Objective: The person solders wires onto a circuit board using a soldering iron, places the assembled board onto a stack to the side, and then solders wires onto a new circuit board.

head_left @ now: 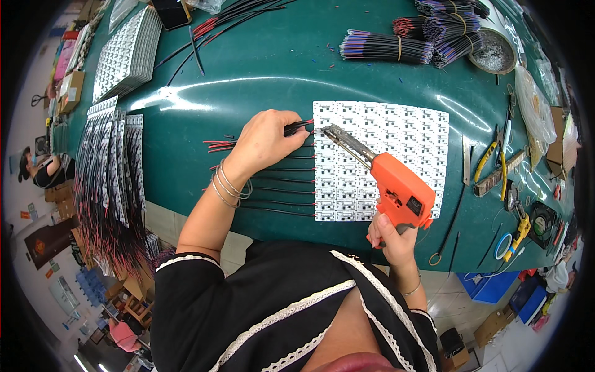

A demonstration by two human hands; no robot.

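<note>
A white panel of small circuit boards (381,164) lies flat on the green table. Black and red wires (282,191) stick out leftward from its left edge in a row. My left hand (268,137) pinches a small bundle of black wires (296,127) beside the panel's upper left corner. In my right hand (394,239) is an orange soldering gun (400,186), gripped by its handle below the panel's lower edge. Its metal tip reaches the upper left part of the panel, close to the wire ends. Whether the tip touches a pad is too small to tell.
Stacked white board panels (127,53) stand at the far left, with wired panels (114,167) hanging nearer. Banded wire bundles (387,48) and a round metal bowl (494,53) sit at the far right. Yellow-handled pliers (486,158) and a small black fan (543,224) lie on the right.
</note>
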